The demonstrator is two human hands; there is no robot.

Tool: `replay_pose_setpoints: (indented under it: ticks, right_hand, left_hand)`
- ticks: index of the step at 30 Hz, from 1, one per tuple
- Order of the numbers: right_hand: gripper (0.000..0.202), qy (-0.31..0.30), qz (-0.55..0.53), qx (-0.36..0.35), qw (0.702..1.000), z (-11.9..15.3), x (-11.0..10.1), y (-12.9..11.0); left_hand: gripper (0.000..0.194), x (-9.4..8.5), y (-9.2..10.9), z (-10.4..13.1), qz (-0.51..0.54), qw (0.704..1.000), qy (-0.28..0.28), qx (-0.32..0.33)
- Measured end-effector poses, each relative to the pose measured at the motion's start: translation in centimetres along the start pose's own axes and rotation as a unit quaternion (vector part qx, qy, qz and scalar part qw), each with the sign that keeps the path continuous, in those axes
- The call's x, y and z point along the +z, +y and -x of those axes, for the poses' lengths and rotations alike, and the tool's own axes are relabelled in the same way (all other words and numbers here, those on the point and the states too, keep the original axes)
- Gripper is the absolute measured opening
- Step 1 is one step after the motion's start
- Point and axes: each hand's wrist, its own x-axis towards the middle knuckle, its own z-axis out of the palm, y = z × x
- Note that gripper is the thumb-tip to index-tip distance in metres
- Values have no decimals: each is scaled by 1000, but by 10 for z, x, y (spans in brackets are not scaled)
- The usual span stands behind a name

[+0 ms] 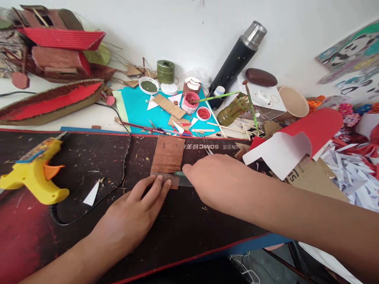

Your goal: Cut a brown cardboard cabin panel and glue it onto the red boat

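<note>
- The right hand (219,177) is closed around a slim green tool (179,173), its tip at the ruler's upper edge; it looks like a craft knife, though the fist hides most of it. A steady, low angle and light repeated strokes would likely serve better than one hard push.
- The left hand (130,217) grips nothing: its fingers are extended, fingertips pressing down on the ruler (186,181). Firm, even pressure matters here, with every fingertip well back from the edge that guides the tool.
- The ruler lies across the lower part of the brown painted cardboard piece (168,154), a strip of which shows below it. Squaring the ruler to the card's sides should give a straight line.
- The cardboard lies flat on the dark desk mat (183,228), between the hands and just beyond them. The mat gives backing, but the card could twist if the left hand presses only at one end.
- To the left, the yellow glue gun (35,169) and its black cable (126,157) lie apart from the card; the sweep of either forearm should avoid them.
- Beyond the mat, the open red paint pot (204,113) calls for care with any long reach.
</note>
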Motion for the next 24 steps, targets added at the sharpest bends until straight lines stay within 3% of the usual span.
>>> replay_pose_setpoints:
  ticks: [7,13,24]
  right_hand:
    - [16,63,17,-11,998,14,11,1]
    - [15,91,47,-14,995,25,8,-5]
    - [15,111,32,-19,993,13,14,-8]
  left_hand:
    - [54,0,1,-2,-6,1000,-2,-2]
    - [54,-2,2,-2,-17,1000,-15,-7]
    - [51,1,2,-1,-6,1000,16,-5]
